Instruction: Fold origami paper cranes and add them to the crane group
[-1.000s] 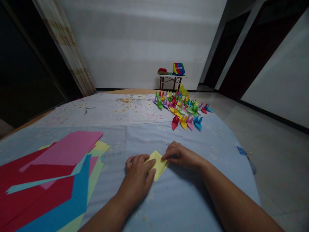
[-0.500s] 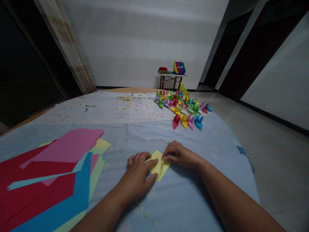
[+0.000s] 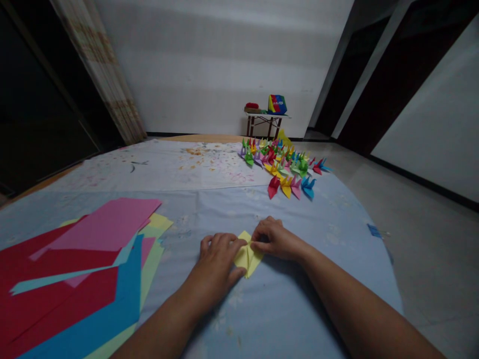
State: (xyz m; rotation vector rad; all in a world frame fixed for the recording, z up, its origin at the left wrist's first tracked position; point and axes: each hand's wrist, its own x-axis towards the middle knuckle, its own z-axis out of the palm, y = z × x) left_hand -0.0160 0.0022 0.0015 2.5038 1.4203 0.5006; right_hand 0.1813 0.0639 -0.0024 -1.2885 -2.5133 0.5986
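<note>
A small piece of yellow origami paper [image 3: 248, 260], partly folded into a diamond shape, lies on the blue tablecloth in front of me. My left hand [image 3: 220, 257] holds its left side down, thumb and forefinger resting on the paper. At the upper right edge, my right hand [image 3: 272, 238] pinches a fold with thumb and fingertips bent together. Both hands cover parts of the paper's side corners. A crease runs down the middle of the visible part.
Overlapping coloured paper sheets [image 3: 86, 279] lie at the left, close to my left forearm. Several folded paper cranes [image 3: 286, 162] stand in rows at the far right of the round table [image 3: 209, 209]. A small stand [image 3: 265, 117] with a colourful box [image 3: 277, 104] is by the wall.
My right hand has drawn a fold of the yellow paper slightly left toward the middle. My left fingers have slid a little farther onto the paper, which now looks narrower.
</note>
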